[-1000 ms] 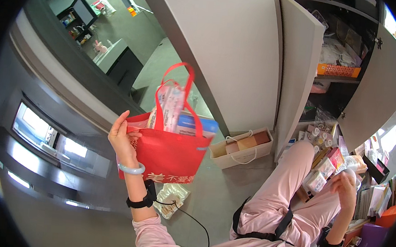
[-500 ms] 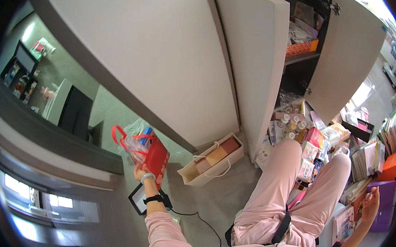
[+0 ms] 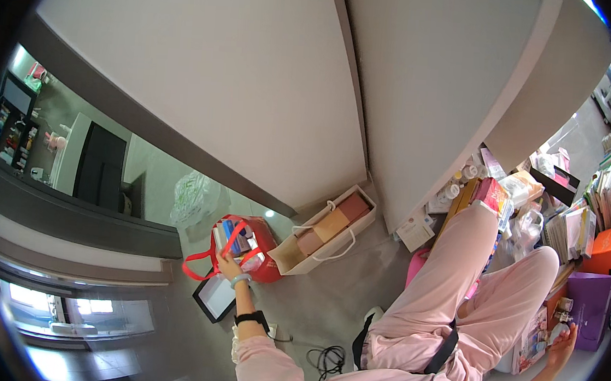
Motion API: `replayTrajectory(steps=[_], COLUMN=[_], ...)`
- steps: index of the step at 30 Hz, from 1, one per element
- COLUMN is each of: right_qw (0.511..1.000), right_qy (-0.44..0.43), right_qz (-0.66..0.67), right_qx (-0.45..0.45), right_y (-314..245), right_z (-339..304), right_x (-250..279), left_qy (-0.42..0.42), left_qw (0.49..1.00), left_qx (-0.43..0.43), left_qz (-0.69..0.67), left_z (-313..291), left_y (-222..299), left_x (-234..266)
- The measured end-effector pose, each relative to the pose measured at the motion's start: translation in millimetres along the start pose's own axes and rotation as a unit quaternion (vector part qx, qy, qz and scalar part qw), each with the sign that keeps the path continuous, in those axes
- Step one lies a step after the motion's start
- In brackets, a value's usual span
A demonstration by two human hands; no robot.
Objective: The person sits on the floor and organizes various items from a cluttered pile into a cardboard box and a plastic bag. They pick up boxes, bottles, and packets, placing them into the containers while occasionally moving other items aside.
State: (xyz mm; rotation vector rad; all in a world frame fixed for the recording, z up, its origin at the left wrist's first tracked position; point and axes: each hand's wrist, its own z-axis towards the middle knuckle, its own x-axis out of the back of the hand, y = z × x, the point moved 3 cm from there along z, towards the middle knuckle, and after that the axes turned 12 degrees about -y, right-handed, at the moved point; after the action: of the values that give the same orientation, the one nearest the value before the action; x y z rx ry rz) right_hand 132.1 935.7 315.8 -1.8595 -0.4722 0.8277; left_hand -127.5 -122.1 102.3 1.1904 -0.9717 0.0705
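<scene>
At the left, my left hand (image 3: 228, 266) is closed on a strap of the red bag (image 3: 266, 264). The bag stands on the floor with its top facing up, and blue, white and other packages show inside. My right hand (image 3: 562, 344) is at the far right, fingers curled up around something small and pale that I cannot make out. It is close to the purple box or bag (image 3: 589, 309) and a few small bottle-like items (image 3: 564, 308). A cream paper bag (image 3: 293, 259) with brown and tan boxes (image 3: 335, 228) stands touching or nearly touching the red bag.
White cabinet doors (image 3: 441, 72) rise ahead. Beyond my knees lies a heap of boxes, bottles and packets (image 3: 489, 193). Papers and books (image 3: 564, 233) and an orange box (image 3: 605, 248) line the right. A black-framed panel (image 3: 214, 297), coiled cable (image 3: 329, 361) and clear plastic bag (image 3: 195, 197) lie on the floor.
The red bag has come down to the floor, upright and beside the paper bag, with my left hand on it. My right hand has moved slightly lower. The view has turned left.
</scene>
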Motion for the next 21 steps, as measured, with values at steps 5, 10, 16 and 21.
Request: replayTrajectory(steps=[5,10,16,21], right_qw=[0.999,0.999,0.995,0.990], right_qy=[-0.024,0.027,0.065,0.128], right_qz=[0.010,0.039,0.071,0.061], right_qx=[0.021,0.012,0.007,0.015], right_y=[4,14,30,33], right_z=[-8,-21,-43,-49], right_x=[-1,13,20,12], left_qy=[-0.151,-0.257,-0.316,-0.470], left_qw=[0.982,0.938,0.882,0.844], left_qx=[-0.108,-0.233,-0.302,-0.259], left_qz=[0.044,0.000,0.176,-0.001], left_z=[-77,-133,-199,-253], left_y=[26,91,127,190], left_x=[-21,-70,-129,-163])
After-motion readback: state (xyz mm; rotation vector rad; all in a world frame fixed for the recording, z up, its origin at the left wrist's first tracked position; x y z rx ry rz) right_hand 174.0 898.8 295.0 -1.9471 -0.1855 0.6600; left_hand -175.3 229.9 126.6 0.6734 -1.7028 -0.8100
